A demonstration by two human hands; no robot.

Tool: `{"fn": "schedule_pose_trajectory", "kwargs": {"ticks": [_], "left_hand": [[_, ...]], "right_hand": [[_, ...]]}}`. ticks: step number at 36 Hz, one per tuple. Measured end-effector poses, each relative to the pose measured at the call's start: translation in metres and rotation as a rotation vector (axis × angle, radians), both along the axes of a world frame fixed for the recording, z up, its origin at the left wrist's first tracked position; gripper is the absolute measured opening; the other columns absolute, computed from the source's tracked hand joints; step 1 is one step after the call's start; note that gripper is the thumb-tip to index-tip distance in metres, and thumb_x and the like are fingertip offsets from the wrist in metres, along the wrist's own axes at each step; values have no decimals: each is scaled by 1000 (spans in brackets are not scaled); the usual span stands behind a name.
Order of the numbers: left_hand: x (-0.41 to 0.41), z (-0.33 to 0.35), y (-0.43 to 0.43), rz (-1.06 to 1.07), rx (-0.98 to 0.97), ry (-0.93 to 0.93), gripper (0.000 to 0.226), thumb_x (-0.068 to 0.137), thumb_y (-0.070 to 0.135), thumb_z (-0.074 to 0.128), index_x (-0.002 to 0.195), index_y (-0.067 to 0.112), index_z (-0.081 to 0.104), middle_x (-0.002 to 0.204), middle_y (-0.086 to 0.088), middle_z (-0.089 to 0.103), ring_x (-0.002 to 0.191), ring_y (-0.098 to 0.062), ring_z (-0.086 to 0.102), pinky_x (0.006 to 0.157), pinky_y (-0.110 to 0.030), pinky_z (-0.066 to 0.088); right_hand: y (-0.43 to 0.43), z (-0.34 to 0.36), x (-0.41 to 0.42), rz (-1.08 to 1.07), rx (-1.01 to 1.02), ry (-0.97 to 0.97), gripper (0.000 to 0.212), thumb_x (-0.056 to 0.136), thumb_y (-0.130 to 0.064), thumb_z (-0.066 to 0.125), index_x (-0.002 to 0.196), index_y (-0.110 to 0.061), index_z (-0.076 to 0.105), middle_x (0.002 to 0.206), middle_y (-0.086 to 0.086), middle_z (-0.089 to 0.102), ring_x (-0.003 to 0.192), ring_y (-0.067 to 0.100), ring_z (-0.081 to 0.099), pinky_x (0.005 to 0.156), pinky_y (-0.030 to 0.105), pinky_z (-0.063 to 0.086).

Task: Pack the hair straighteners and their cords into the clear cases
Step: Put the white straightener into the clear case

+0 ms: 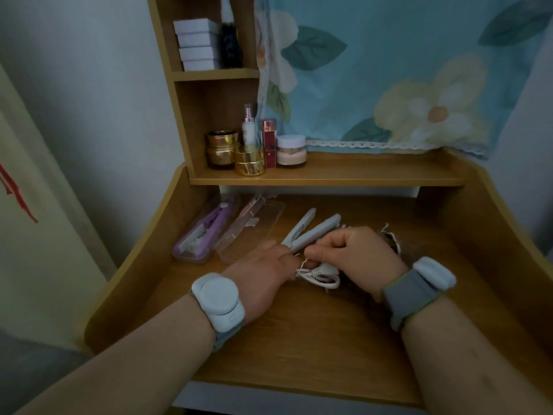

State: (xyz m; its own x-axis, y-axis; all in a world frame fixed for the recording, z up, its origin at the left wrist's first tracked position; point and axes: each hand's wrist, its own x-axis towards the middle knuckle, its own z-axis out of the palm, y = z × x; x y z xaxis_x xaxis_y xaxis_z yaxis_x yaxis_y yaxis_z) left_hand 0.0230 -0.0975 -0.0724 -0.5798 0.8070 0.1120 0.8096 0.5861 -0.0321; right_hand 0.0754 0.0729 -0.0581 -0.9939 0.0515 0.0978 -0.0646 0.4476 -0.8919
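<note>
A pale blue hair straightener (311, 232) lies on the wooden desk with its plates splayed apart, pointing away from me. My left hand (260, 274) rests at its hinge end and pinches the bundled white cord (320, 275). My right hand (356, 256) is closed on the same cord from the right. To the left an empty clear case (254, 229) lies open. Further left a closed clear case (206, 232) holds a purple straightener and its cord.
A shelf (326, 172) above the desk carries gold jars (223, 149), a white bottle, a red box and a cream jar. White boxes are stacked higher up. A floral cloth (404, 70) hangs at the back right. Raised wooden sides border the desk.
</note>
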Motion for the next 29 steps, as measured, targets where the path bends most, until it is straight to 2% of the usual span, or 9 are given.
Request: {"fn": "schedule_pose_trajectory", "kwargs": {"ticks": [4,7,10,16,20,24,27,29], "left_hand": [[1,7,2,-64,48,31,31,97,12,44,125,21,55,127,-1,51,116,-14,39,98,-21,30],[2,10,6,-61,54,48,36,98,14,45,131,24,49,132,2,47,120,-11,35,95,-16,24],[3,14,9,-50,75,36,35,98,17,44,133,25,48,132,3,47,120,-10,36,90,-12,20],[11,23,9,-21,118,-42,35,100,24,39,134,28,45,133,9,44,121,-4,33,92,-10,20],[16,30,6,9,136,-112,34,99,23,40,132,29,47,129,10,45,119,-3,36,100,-16,27],[18,35,7,13,160,-131,30,99,22,41,126,29,51,125,9,49,115,-2,38,96,-15,29],[18,37,9,29,159,-148,30,99,22,41,127,27,50,126,8,48,117,-4,39,98,-16,30],[18,33,6,24,210,-166,30,98,23,42,127,29,51,124,10,49,114,-1,39,90,-7,30]], "right_hand": [[9,2,0,26,-234,-160,32,65,-40,71,79,-11,73,78,4,74,69,13,66,66,24,54],[11,4,1,64,-494,-271,25,66,-29,70,78,-7,71,73,8,71,60,13,65,53,21,51],[13,6,0,106,-631,-360,21,73,-24,67,80,-5,70,74,10,69,59,15,65,50,23,52],[17,6,1,159,-780,-420,20,76,-22,64,79,-2,69,73,12,69,60,17,66,52,25,54],[17,5,2,197,-844,-424,23,75,-22,64,81,-1,69,77,14,69,64,19,67,55,27,57],[18,3,1,198,-884,-421,21,75,-20,63,78,0,70,78,15,69,66,20,68,57,28,58],[20,1,0,222,-927,-419,23,79,-19,61,84,2,68,83,17,69,70,21,68,60,28,58],[20,2,1,227,-943,-408,20,82,-15,58,87,2,65,82,17,69,68,20,68,56,26,57]]}}
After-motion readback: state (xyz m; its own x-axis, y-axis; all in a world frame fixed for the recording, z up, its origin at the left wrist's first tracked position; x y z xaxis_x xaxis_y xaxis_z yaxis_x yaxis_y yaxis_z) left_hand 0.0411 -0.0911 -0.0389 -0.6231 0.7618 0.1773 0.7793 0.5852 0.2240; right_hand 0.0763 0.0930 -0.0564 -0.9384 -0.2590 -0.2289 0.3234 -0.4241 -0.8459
